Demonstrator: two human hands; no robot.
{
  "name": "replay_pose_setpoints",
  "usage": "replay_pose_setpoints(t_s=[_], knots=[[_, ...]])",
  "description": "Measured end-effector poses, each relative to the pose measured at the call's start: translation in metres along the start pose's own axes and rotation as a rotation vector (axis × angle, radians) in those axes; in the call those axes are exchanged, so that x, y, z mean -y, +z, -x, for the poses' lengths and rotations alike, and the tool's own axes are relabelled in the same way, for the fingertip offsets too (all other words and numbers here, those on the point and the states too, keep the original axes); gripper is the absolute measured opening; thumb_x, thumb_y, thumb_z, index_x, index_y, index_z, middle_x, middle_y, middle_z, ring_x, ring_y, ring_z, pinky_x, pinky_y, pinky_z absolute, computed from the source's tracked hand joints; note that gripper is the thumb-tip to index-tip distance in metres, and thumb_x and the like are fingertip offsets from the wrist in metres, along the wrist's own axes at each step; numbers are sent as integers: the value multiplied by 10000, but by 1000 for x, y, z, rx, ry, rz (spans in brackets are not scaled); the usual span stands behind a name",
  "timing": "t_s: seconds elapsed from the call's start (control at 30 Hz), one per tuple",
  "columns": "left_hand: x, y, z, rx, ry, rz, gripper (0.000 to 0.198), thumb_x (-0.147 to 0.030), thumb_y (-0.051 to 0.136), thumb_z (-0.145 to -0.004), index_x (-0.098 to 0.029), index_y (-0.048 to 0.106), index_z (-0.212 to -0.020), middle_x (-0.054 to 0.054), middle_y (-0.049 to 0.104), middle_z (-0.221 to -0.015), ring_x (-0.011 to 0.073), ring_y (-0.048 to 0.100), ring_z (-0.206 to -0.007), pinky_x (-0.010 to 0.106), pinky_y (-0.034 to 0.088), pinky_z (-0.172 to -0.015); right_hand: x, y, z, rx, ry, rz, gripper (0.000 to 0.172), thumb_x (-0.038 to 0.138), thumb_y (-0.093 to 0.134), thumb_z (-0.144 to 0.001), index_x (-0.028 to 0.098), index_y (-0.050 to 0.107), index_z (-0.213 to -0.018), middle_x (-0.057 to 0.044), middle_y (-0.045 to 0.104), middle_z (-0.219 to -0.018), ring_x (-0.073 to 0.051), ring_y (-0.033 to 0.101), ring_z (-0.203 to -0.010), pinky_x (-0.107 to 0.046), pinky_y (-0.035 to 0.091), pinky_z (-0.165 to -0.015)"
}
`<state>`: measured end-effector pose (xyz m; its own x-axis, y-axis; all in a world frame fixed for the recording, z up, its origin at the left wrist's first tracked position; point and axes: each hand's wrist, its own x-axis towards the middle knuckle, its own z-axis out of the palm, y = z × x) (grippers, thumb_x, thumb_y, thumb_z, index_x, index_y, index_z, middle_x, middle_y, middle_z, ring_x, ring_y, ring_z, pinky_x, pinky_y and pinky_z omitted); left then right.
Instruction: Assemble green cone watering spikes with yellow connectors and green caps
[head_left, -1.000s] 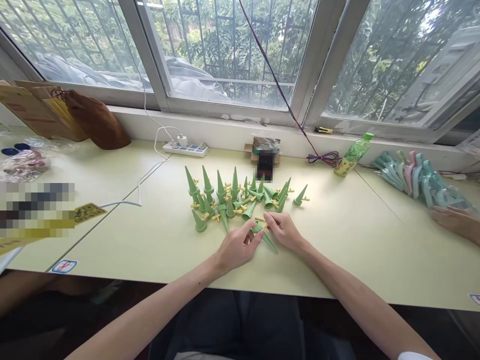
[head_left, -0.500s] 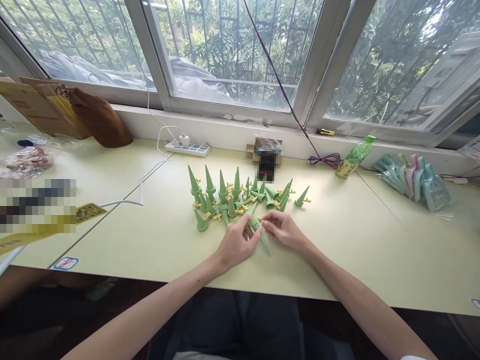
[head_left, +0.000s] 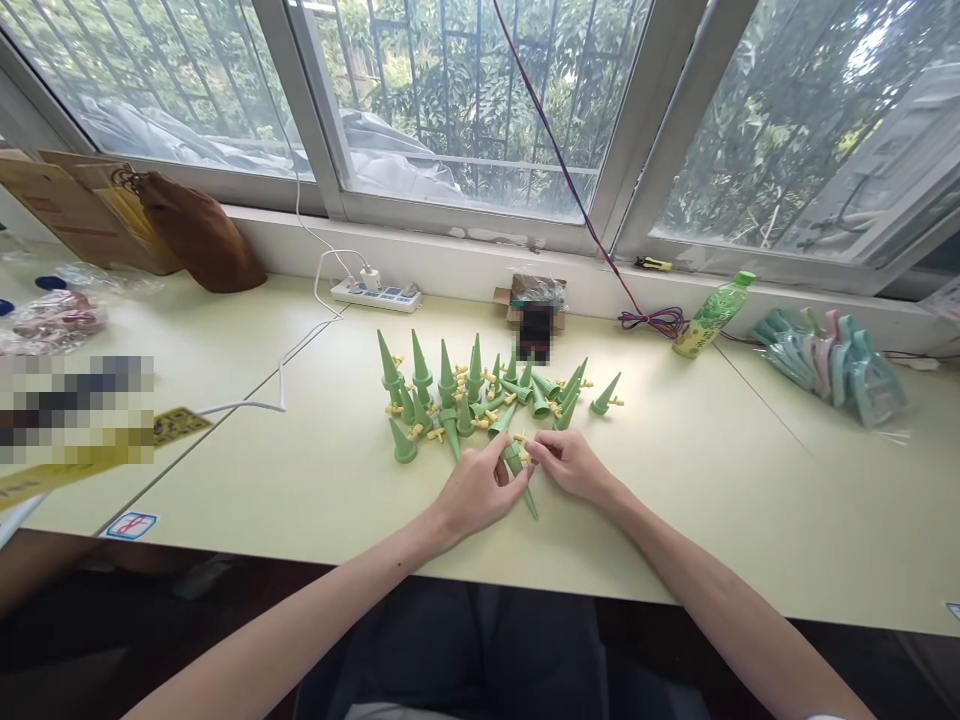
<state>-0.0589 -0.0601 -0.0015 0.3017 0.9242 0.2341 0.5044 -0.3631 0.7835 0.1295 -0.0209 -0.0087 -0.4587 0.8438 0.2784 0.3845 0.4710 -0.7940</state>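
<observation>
My left hand [head_left: 478,487] is closed around the wide collar of a green plant watering spike [head_left: 513,456], whose thin tip points down toward me. My right hand [head_left: 571,464] pinches at a small yellow valve [head_left: 525,459] on the side of that collar. The fingertips of both hands almost meet there and hide part of the valve. Just beyond my hands several more green spikes [head_left: 448,370] stand upright or lie on their sides, many with yellow valves attached. One spike [head_left: 606,394] leans a little apart at the right of the group.
A power strip [head_left: 376,295], a small open box [head_left: 537,290] and a green drink bottle [head_left: 712,314] line the back of the table [head_left: 300,470]. Bagged pastel plastic items [head_left: 832,360] lie at right. A brown pouch [head_left: 199,235] and a yellow strap [head_left: 180,425] are at left.
The spike in my left hand has turned slightly, its tip swinging a bit toward me and left. My right fingers have shifted slightly on the yellow valve, which shows more clearly now.
</observation>
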Motion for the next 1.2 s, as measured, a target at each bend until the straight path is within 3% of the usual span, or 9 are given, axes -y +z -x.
replay_pose_setpoints(t_s=[0.2, 0.5, 0.9, 1.2], knots=[[-2, -1, 0, 31, -19, -24, 244, -438, 560, -901, -200, 521, -937, -59, 583, -546, 107, 571, -477, 215, 384, -469, 0, 2, 0, -6, -16, 29, 484, 391, 438, -995, 178, 369, -566, 45, 367, -512, -74, 312, -491, -247, 257, -506], [-1, -2, -1, 12, -80, -59, 239, -425, 564, -887, -194, 548, -950, -43, 628, -589, 126, 606, -525, 235, 405, -496, 5, -4, 1, 55, 0, -42, 280, 339, 527, -953, 162, 554, -739, 18, 515, -635, -95, 404, -559, -241, 308, -527], [-2, -2, -1, 22, -73, -57, 262, -437, 562, -883, -189, 568, -966, -40, 624, -574, 134, 605, -512, 246, 400, -486, 1, -1, 0, 45, -61, 95, 428, 331, 424, -997, 192, 306, -611, 56, 288, -535, -77, 261, -491, -263, 226, -514], [-3, -3, -2, 12, -79, -49, 249, -439, 564, -877, -197, 558, -935, -45, 600, -565, 131, 586, -507, 253, 378, -481, 1, 1, 0, 22, -22, 80, 454, 380, 419, -1003, 184, 342, -601, 52, 312, -536, -78, 278, -505, -255, 239, -512]])
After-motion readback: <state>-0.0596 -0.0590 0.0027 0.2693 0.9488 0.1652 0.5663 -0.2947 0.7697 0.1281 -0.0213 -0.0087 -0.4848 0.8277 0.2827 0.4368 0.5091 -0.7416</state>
